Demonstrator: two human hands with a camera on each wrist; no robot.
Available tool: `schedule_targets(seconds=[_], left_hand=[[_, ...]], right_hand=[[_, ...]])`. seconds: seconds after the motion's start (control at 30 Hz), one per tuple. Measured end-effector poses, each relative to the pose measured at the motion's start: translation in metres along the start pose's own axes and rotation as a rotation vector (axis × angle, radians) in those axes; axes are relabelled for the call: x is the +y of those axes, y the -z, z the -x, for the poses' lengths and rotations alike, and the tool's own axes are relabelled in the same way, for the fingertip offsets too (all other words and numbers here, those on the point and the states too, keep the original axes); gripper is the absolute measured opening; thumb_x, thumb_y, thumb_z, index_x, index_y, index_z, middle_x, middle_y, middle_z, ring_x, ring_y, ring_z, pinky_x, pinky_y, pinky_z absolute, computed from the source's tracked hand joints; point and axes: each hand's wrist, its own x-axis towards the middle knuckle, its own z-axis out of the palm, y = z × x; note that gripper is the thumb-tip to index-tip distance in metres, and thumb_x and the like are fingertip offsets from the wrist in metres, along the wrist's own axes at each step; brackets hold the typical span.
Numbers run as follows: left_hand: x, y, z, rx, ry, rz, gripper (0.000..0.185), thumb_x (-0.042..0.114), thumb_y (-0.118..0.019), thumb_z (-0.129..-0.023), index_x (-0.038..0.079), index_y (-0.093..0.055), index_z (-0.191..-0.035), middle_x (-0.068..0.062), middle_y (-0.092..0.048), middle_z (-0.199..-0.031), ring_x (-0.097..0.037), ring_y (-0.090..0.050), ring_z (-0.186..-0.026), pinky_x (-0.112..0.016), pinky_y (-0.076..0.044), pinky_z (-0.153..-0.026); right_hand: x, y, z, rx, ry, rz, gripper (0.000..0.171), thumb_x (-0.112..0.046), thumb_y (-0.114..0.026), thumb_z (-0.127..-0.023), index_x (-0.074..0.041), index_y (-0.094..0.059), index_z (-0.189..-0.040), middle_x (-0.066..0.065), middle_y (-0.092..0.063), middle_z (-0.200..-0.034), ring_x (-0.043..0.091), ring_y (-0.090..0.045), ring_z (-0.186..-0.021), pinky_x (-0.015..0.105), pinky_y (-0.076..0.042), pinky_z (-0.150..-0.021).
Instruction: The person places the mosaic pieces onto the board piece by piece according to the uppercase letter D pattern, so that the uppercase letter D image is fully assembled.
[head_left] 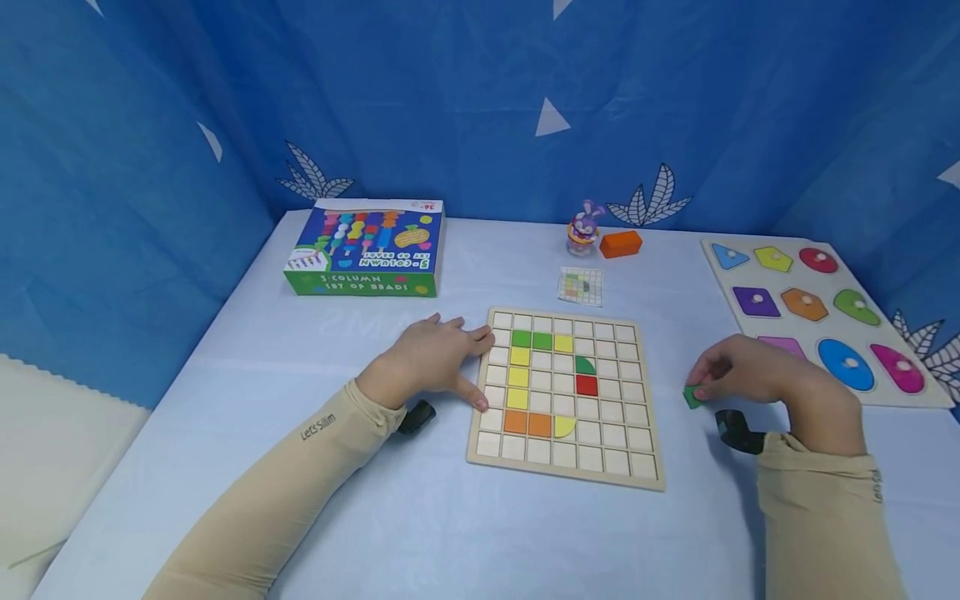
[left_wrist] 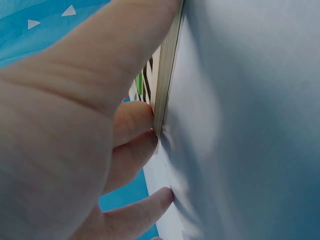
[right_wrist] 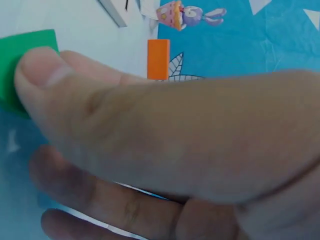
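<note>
So far | grid board partly filled, most cells bare | my left hand flat, steadying its left edge | my right hand pinches green tile over the surface, right of the board, unplaced

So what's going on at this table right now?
A person is working at a wooden grid board partly filled with green, yellow, orange and red tiles. The left hand rests against the board's left edge with straight fingers. The right hand pinches a green tile just right of the board. A small pattern card lies behind the board.
</note>
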Motion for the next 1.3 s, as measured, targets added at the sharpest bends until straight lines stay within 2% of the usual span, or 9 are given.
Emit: schedule_targets(seconds=[0.23, 0.47, 0.63, 0.93, 1.3], left_hand=[[0.001, 0.0, 0.0, 0.001, -0.002, 0.002, 0.109, 0.077, -0.072, -0.068, 0.024, -0.038, -0.157, 0.002, -0.034, -0.161, -0.035, -0.031, -0.147, -0.058, -0.021, -0.119], [0.002, 0.0, 0.0, -0.003, -0.003, -0.004, 0.109, 0.077, -0.072, -0.068, 0.023, -0.037, -0.157, 0.003, -0.033, -0.161, -0.035, -0.031, -0.146, -0.058, -0.022, -0.119], [0.002, 0.0, -0.001, -0.006, 0.001, 0.001, 0.109, 0.077, -0.072, -0.069, 0.024, -0.036, -0.158, 0.003, -0.032, -0.161, -0.035, -0.03, -0.147, -0.058, -0.021, -0.119], [0.002, -0.001, -0.001, -0.01, 0.003, 0.0, 0.109, 0.076, -0.072, -0.069, 0.024, -0.036, -0.158, 0.003, -0.032, -0.162, -0.034, -0.03, -0.147, -0.057, -0.021, -0.119], [0.003, -0.001, -0.001, -0.006, -0.006, -0.003, 0.11, 0.077, -0.071, -0.069, 0.023, -0.036, -0.158, 0.003, -0.032, -0.161, -0.035, -0.03, -0.147, -0.058, -0.022, -0.119]], right_hand=[[-0.011, 0.0, 0.003, -0.006, 0.087, -0.018, 0.014, -0.02, -0.076, -0.091, -0.009, -0.073, -0.099, 0.0, -0.064, -0.087, 0.023, -0.054, -0.09, 0.036, -0.052, -0.074], [-0.04, -0.006, 0.003, -0.001, 0.191, -0.027, 0.01, -0.017, -0.075, -0.092, -0.009, -0.07, -0.097, 0.0, -0.059, -0.082, 0.021, -0.052, -0.085, 0.033, -0.049, -0.069], [-0.062, -0.015, 0.001, -0.007, 0.247, -0.03, 0.007, -0.014, -0.075, -0.092, -0.011, -0.069, -0.094, 0.0, -0.059, -0.082, 0.02, -0.053, -0.085, 0.034, -0.049, -0.07], [-0.089, -0.032, -0.005, -0.038, 0.313, -0.02, 0.007, -0.01, -0.075, -0.092, -0.014, -0.069, -0.092, -0.001, -0.06, -0.081, 0.019, -0.055, -0.082, 0.033, -0.051, -0.07], [-0.099, -0.044, -0.015, -0.03, 0.317, -0.001, 0.01, -0.012, -0.077, -0.091, -0.017, -0.069, -0.089, -0.001, -0.06, -0.08, 0.02, -0.054, -0.08, 0.033, -0.05, -0.067]])
